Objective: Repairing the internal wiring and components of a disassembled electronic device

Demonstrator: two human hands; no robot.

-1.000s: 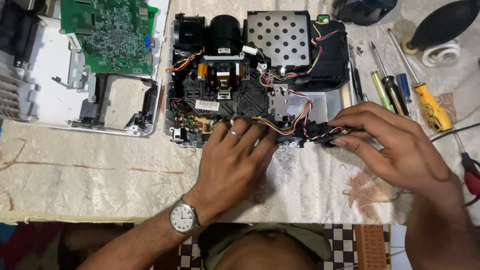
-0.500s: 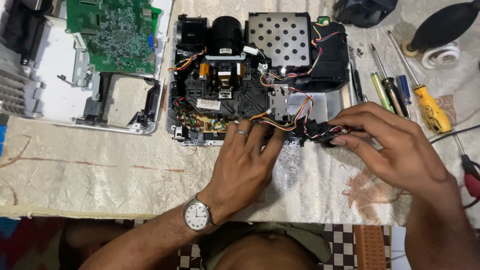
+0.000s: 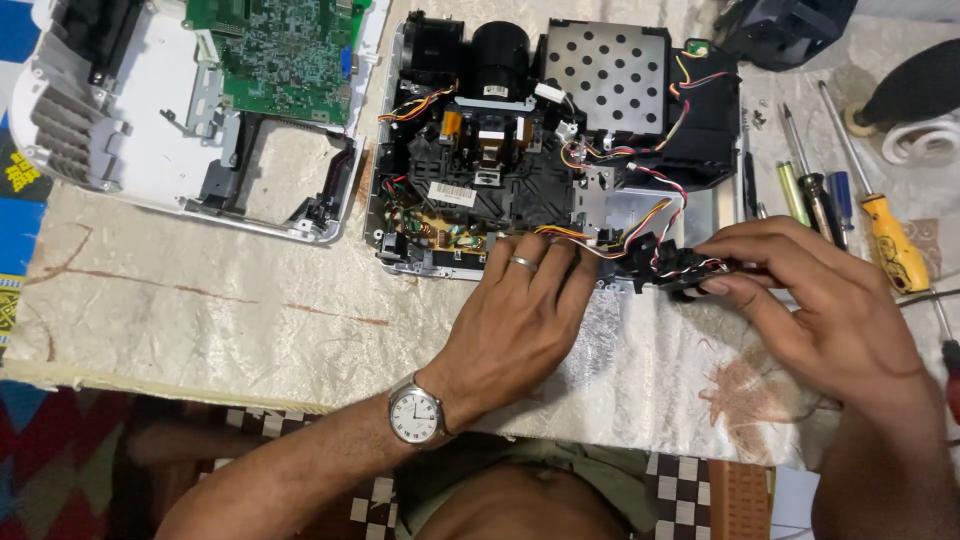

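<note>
Left hand (image 3: 520, 315) pressed flat on near edge of opened projector chassis (image 3: 520, 150), grip spread, holding nothing. Right hand (image 3: 820, 310) pinching small black wired part (image 3: 672, 265), just beside chassis's near right corner, above surface (image 3: 200, 320). Screwdrivers (image 3: 850, 210) near right edge.

1. We see a small fix-it place, maybe at home.
2. An opened machine (image 3: 540, 150) shows its wires.
3. Screwdrivers (image 3: 850, 210) lie beside it.
4. A green circuit board (image 3: 285, 55) sits on the cloth-covered table (image 3: 200, 320).
</note>
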